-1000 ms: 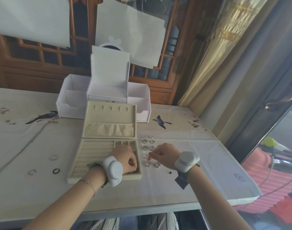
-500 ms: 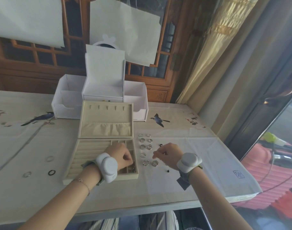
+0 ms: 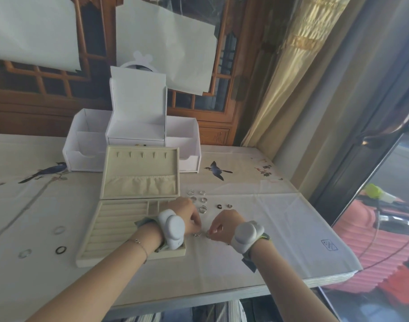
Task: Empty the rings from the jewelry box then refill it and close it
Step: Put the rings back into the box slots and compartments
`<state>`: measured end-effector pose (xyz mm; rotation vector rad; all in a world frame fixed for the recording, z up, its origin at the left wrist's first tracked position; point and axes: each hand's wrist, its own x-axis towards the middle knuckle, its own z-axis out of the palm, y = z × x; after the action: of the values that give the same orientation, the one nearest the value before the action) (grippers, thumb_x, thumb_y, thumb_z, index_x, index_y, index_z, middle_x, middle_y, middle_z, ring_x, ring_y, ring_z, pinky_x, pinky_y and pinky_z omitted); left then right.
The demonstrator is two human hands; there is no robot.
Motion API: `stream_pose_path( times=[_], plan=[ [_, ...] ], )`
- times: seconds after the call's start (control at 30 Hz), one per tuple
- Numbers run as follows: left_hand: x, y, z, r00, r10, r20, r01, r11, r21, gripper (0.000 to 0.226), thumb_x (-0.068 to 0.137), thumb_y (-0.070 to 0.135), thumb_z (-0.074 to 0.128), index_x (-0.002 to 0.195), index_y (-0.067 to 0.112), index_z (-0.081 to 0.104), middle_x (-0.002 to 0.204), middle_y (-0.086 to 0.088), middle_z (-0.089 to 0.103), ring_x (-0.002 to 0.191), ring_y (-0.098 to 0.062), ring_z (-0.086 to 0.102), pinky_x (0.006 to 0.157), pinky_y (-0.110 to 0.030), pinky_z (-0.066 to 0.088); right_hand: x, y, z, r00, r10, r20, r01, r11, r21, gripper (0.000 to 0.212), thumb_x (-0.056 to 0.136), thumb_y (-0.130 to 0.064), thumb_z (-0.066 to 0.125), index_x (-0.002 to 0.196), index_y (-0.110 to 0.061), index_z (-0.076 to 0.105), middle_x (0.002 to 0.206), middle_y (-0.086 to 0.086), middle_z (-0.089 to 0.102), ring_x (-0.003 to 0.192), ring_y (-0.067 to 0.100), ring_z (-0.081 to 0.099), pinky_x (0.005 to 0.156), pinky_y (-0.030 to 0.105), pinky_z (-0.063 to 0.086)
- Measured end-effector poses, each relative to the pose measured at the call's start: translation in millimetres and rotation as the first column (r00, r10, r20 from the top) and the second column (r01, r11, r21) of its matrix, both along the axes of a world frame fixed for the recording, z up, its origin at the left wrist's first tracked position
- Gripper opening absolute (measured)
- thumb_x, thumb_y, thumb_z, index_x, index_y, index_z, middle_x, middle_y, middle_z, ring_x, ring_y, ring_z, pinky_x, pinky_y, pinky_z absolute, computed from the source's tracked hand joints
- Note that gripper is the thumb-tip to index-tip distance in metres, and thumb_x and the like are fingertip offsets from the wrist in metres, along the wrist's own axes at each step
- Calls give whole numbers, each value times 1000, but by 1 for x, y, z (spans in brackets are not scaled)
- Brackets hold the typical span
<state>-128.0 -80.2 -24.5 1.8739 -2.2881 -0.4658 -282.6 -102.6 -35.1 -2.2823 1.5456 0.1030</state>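
Item: jewelry box (image 3: 120, 228), cream, lid upright, on the table (image 3: 280, 240) before you; its ring rolls show bare, and loose rings (image 3: 200, 201) lie in rows just right of it, with three more rings (image 3: 59, 249) well apart on the left, so emptying looks nearly or fully done while refilling and closing remain. Your left hand (image 3: 187, 217), at the box's right edge, has its fingers curled down over a small ring (image 3: 197, 234) on the cloth, though a firm pinch cannot be told. Your right hand (image 3: 224, 223) pinches another ring (image 3: 208, 234) beside it.
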Motion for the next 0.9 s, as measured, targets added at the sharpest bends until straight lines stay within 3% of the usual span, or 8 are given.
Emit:
stream_pose_path(
  times=[0.1, 0.17, 0.27, 0.47, 0.57, 0.7, 0.8, 0.9],
  plan=[
    [-9, -5, -4, 996, 8, 87, -8, 1000, -2, 22, 82, 25, 61, 99, 29, 74, 118, 3, 61, 116, -17, 52, 81, -20, 41, 2, -3, -6, 999, -8, -34, 9, 1000, 10, 21, 87, -22, 61, 100, -12, 74, 111, 5, 69, 102, 24, 64, 85, 26, 49],
    [-14, -10, -9, 990, -2, 144, 4, 1000, -14, 23, 83, 24, 61, 101, 30, 73, 123, 3, 57, 123, -18, 45, 88, -22, 38, 1, -4, -9, 999, -44, -28, 45, 999, 9, 22, 85, -22, 62, 99, -9, 74, 110, 7, 69, 103, 26, 65, 82, 27, 49],
    [-16, -11, -14, 970, 3, 244, 0, 1000, -13, 27, 84, 25, 60, 110, 25, 69, 131, 0, 49, 128, -22, 36, 101, -28, 33, 2, -7, -15, 997, -78, -19, 78, 997, -1, 18, 84, -23, 63, 91, -10, 72, 103, 6, 69, 91, 25, 65, 75, 27, 47],
    [-17, -13, -21, 953, 7, 303, 3, 999, -32, 29, 83, 23, 60, 110, 20, 68, 130, -4, 49, 128, -24, 36, 104, -31, 31, 6, -10, -17, 994, -97, -41, 97, 995, 1, 12, 83, -25, 63, 79, -14, 67, 87, 3, 61, 76, 21, 55, 64, 23, 41],
    [-16, -13, -24, 957, 5, 290, 3, 1000, -24, 28, 83, 27, 60, 109, 17, 68, 130, -5, 52, 129, -24, 36, 105, -32, 29, 9, -10, -11, 991, -95, -89, 97, 995, 16, 24, 84, -24, 64, 62, -19, 54, 83, 2, 58, 75, 22, 53, 50, 19, 32],
    [-14, -10, -23, 970, 16, 242, -10, 1000, -27, 26, 84, 29, 60, 106, 18, 69, 132, -4, 51, 131, -24, 36, 105, -30, 29, 13, -11, -6, 989, -110, -100, 116, 991, 60, 18, 85, -25, 65, 70, -14, 63, 83, 3, 57, 74, 23, 51, 47, 19, 28],
    [-9, -7, -15, 989, 39, 141, -34, 999, -40, 22, 84, 30, 59, 100, 25, 73, 125, 0, 57, 124, -22, 45, 95, -25, 36, 10, -10, -5, 994, -86, -63, 90, 994, 64, 18, 85, -24, 64, 95, -11, 73, 85, 0, 58, 77, 19, 53, 57, 19, 38],
    [4, -2, -4, 999, 39, 22, -38, 999, -37, 20, 83, 29, 60, 96, 26, 75, 118, 4, 63, 115, -19, 55, 88, -24, 44, 5, -4, -4, 998, -34, 43, 34, 999, 15, 20, 87, -23, 64, 100, -11, 73, 85, -4, 57, 80, 12, 53, 72, 19, 43]
  ],
)
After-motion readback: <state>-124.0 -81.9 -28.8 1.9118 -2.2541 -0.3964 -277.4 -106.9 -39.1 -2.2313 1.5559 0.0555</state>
